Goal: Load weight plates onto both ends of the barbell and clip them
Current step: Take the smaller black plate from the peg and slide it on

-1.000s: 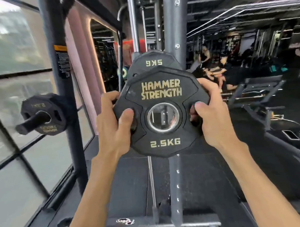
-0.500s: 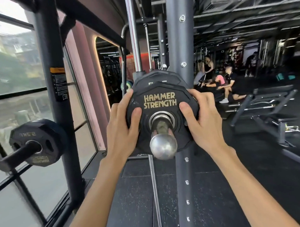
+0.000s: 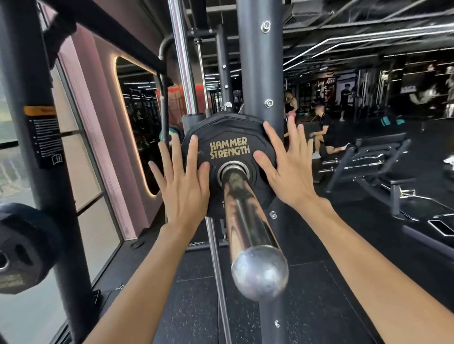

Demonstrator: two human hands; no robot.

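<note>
- The black many-sided rubber weight plate with gold "HAMMER STRENGTH" lettering (image 3: 229,151) sits on the chrome barbell sleeve (image 3: 244,217), its steel-ringed centre hole around the bar.
- Behind it, touching or just behind, the rim of a larger black plate (image 3: 219,118) shows above its top edge.
- The left hand (image 3: 182,183) lies flat against the plate's left side. Its fingers are straight and spread, two of them past the plate's left edge, and it grasps nothing.
- The right hand (image 3: 289,169) is flat too, with the thumb beside the centre ring and the fingers reaching over the plate's right edge. It is released rather than curled.
- A bare length of the sleeve runs from the plate toward the camera and ends in a rounded steel cap between the two forearms.
- A grey steel rack upright with bolt heads (image 3: 261,67) stands just behind the plates, close to the right hand's fingertips.
- To the left, a dark post with a warning label (image 3: 25,106) stands beside a window, and another black plate on a storage peg (image 3: 20,246) juts out low at the frame's edge.
- Black speckled rubber floor (image 3: 189,301) lies open under the arms and sleeve.
- To the right, well apart, stands a dark padded bench (image 3: 379,151); people are farther back.
</note>
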